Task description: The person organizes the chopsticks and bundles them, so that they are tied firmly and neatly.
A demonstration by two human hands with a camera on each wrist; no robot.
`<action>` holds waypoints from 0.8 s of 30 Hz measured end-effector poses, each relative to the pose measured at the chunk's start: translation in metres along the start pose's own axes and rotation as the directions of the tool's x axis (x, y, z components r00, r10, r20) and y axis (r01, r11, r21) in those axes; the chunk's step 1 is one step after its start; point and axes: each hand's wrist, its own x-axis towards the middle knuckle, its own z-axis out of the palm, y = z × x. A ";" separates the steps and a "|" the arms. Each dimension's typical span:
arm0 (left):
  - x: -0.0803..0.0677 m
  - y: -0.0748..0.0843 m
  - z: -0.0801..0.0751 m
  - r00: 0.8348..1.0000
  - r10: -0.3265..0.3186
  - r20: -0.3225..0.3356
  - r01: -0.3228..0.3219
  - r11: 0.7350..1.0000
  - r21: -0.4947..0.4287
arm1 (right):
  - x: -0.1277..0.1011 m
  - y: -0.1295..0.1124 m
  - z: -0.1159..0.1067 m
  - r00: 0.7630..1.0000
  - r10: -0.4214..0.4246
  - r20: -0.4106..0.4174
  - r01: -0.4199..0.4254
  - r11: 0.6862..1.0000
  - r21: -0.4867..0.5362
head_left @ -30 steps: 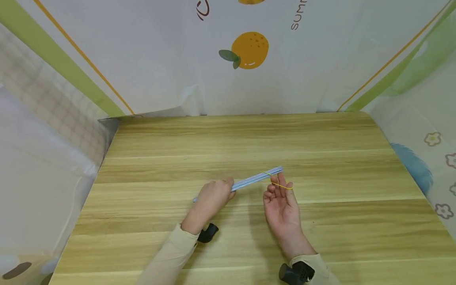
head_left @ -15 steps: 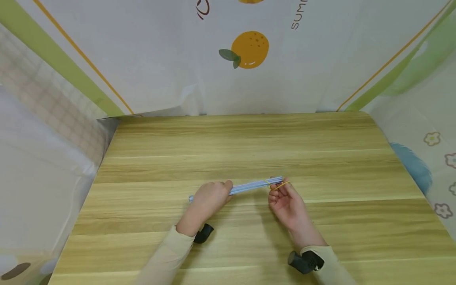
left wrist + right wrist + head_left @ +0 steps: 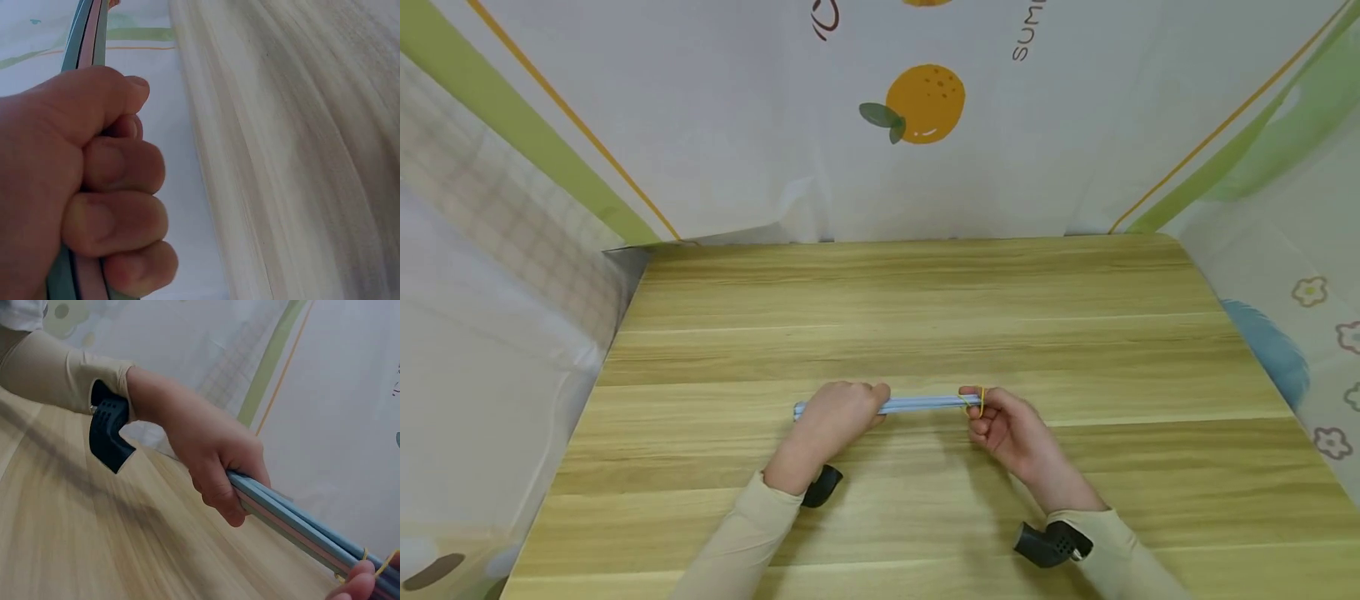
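Note:
My left hand (image 3: 831,423) grips a bundle of slim pastel sticks (image 3: 921,404), held nearly level above the table. In the left wrist view its fingers (image 3: 125,215) curl round the bundle, whose sticks (image 3: 89,37) show blue-green, pink and green. At the bundle's right end, my right hand (image 3: 1015,437) holds a yellow rubber band (image 3: 982,400). One turn of the band lies round the sticks and a further loop is stretched by the fingers. The right wrist view shows the right fingertips (image 3: 359,584) at the lower right corner, beside the band; the rest of that hand is out of frame.
A wood-grain table (image 3: 880,308) lies beneath both hands. Behind it hangs a white sheet (image 3: 737,125) printed with oranges, and more printed cloth covers the sides. Black wrist cameras (image 3: 1048,543) sit on both cuffs.
My right hand has turned and shifted down, bringing the band's free loop over the bundle's right end. The bundle has tilted from slanting upward to nearly level. My left hand keeps its grip.

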 end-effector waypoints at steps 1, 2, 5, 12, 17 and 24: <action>0.000 0.000 0.000 1.000 0.002 0.009 -0.002 1.000 -0.005 | 0.000 0.001 0.000 1.000 -0.002 0.004 0.002 1.000 -0.026; 0.000 0.000 0.000 1.000 0.004 0.018 -0.003 1.000 -0.013 | 0.001 0.003 0.001 1.000 -0.005 0.011 0.006 0.999 -0.048; 0.000 0.000 -0.001 0.999 0.010 0.040 -0.009 0.999 -0.033 | 0.002 0.006 0.002 0.999 -0.033 0.040 0.036 0.996 -0.076; 0.003 0.000 0.000 0.999 -0.008 0.036 0.011 0.996 -0.083 | 0.000 0.015 0.002 0.984 -0.141 0.111 0.147 0.988 -0.047; 0.003 -0.001 0.001 0.999 -0.035 -0.010 0.034 0.994 -0.101 | -0.005 0.022 0.002 0.963 -0.233 0.135 0.246 0.965 -0.094; 0.003 -0.003 0.000 0.999 -0.037 -0.033 0.033 0.993 -0.115 | -0.003 0.025 0.002 0.975 -0.222 -0.002 0.214 0.942 -0.257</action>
